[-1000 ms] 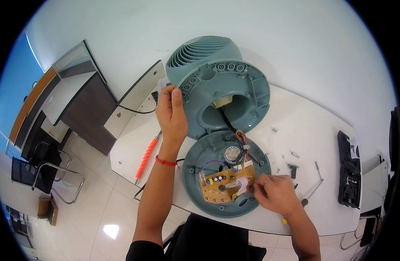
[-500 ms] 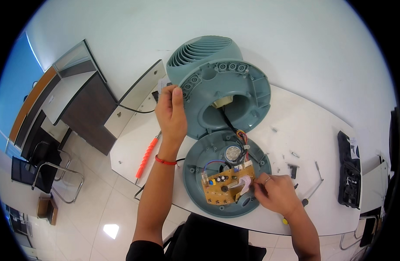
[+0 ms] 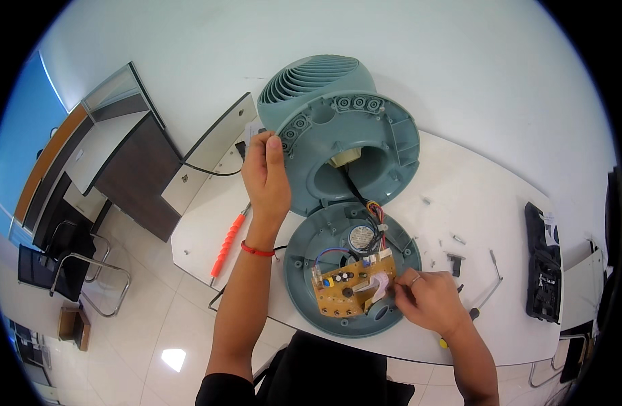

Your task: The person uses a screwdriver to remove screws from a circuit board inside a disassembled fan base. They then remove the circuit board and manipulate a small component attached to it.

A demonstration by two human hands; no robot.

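Observation:
The opened grey-green fan (image 3: 311,84) leans back on the table, its upper base shell (image 3: 304,179) tipped up with the hollow inside facing me. My left hand (image 3: 266,177) is closed around that shell's left rim. Below it lies the round bottom shell (image 3: 301,308), joined to the upper part by a bundle of wires (image 3: 377,215). A brown circuit board (image 3: 335,294) with a white ribbon cable (image 3: 379,287) rests tilted in the bottom shell. My right hand (image 3: 426,301) pinches at the board's right edge; the fingertips are partly hidden.
Loose screws (image 3: 458,239), a small black part (image 3: 455,264) and a screwdriver (image 3: 474,314) with a thin shaft lie to the right. An open black tool case (image 3: 542,284) stands near the table's right edge. An orange twisted-handle tool (image 3: 226,249) lies left of my forearm.
Almost nothing differs. The upper shell has shifted very slightly to the left along with my left hand; my right hand stays at the board's edge.

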